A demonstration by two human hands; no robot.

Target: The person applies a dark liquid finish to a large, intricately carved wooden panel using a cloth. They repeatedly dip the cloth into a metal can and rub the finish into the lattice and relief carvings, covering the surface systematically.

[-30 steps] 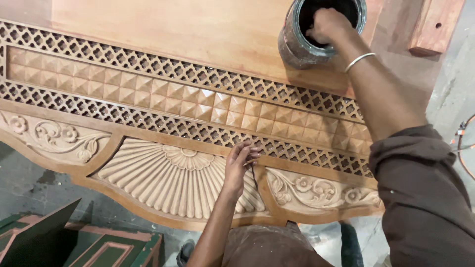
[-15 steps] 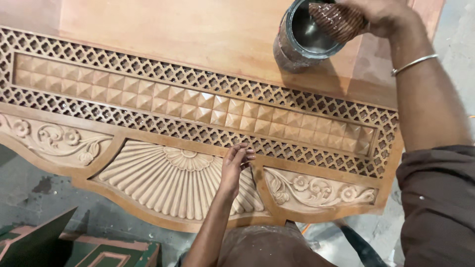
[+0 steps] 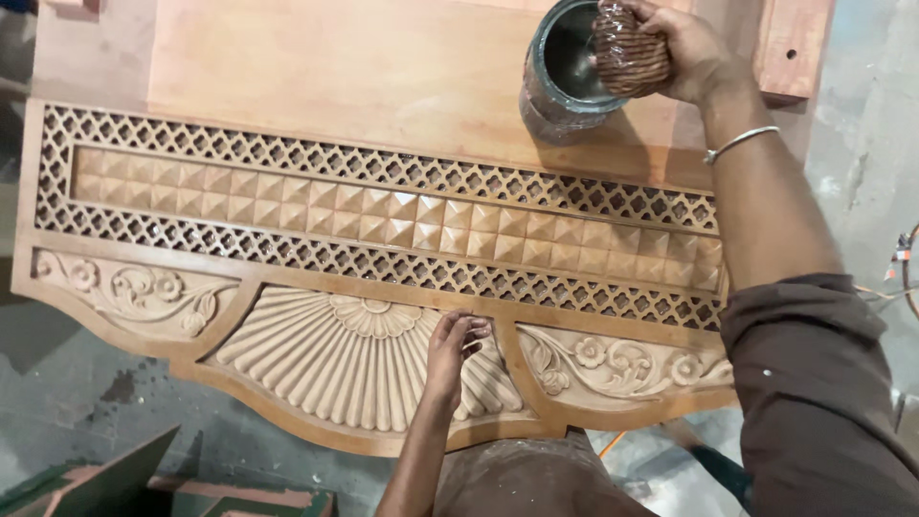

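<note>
Gripping a wet, brown, ribbed wad of cloth (image 3: 628, 50), the right hand (image 3: 682, 48) hovers over the rim of the round grey metal tin (image 3: 565, 72), its fingers curled tight around the wad so that the bundle hangs partly above the tin's dark opening. That tin stands on the plain, flat upper board of the long carved wooden panel (image 3: 287, 67), near the panel's far right end. A thin silver bangle (image 3: 739, 144) circles the right wrist, just below the tin. The left hand (image 3: 454, 347) rests on the same panel at its near edge, well apart from the tin, fingers bent and bunched together with the tips pressing on the right side of the fan-shaped sunburst carving (image 3: 354, 359). Between that carving and the tin run two bands of pierced lattice with a row of small raised pyramid blocks (image 3: 383, 215) between them. Scrolled flower carvings (image 3: 613, 364) flank the sunburst on either side
</note>
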